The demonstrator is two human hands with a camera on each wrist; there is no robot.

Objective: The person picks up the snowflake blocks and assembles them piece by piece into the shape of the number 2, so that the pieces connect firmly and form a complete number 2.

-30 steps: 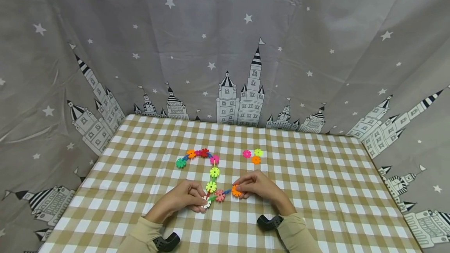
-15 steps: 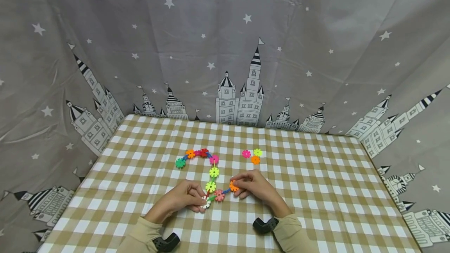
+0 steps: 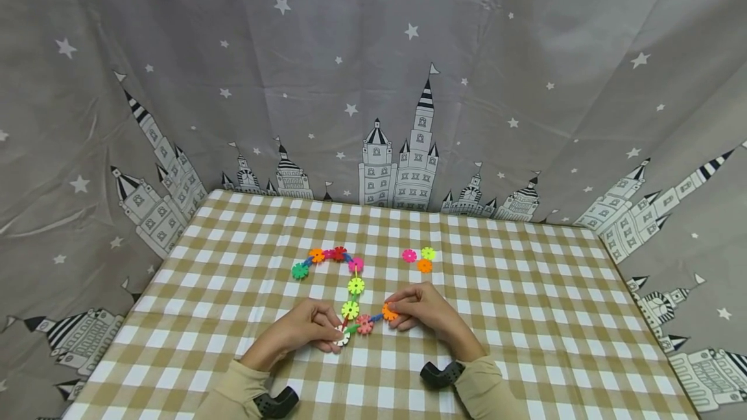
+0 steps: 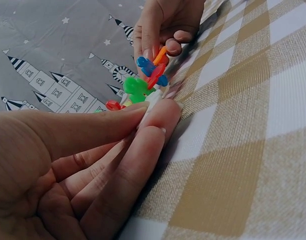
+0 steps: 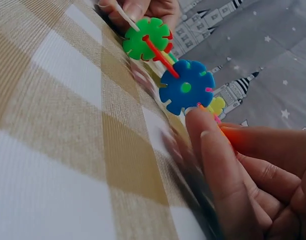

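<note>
A chain of notched plastic snowflake discs curves over the checked cloth, from a green disc (image 3: 300,270) at its far left end, past a yellow disc (image 3: 356,286), down to a white disc (image 3: 345,338). My left hand (image 3: 306,326) pinches that white disc between thumb and fingers. From there the chain bends right through a small green disc (image 5: 138,46), a salmon disc (image 3: 364,325) and a blue disc (image 5: 175,95). At the right end, my right hand (image 3: 428,311) pinches an orange disc (image 3: 388,312), mostly covered by its fingers in the right wrist view.
Beyond the right hand, three loose discs lie close together: pink (image 3: 410,255), yellow (image 3: 428,253) and orange (image 3: 425,266). The checked tablecloth (image 3: 525,290) reaches back to a grey curtain (image 3: 496,70) printed with castles and stars.
My right hand has shifted slightly left, and the orange disc in its fingers has moved closer to the salmon disc. The left hand keeps its place on the white disc.
</note>
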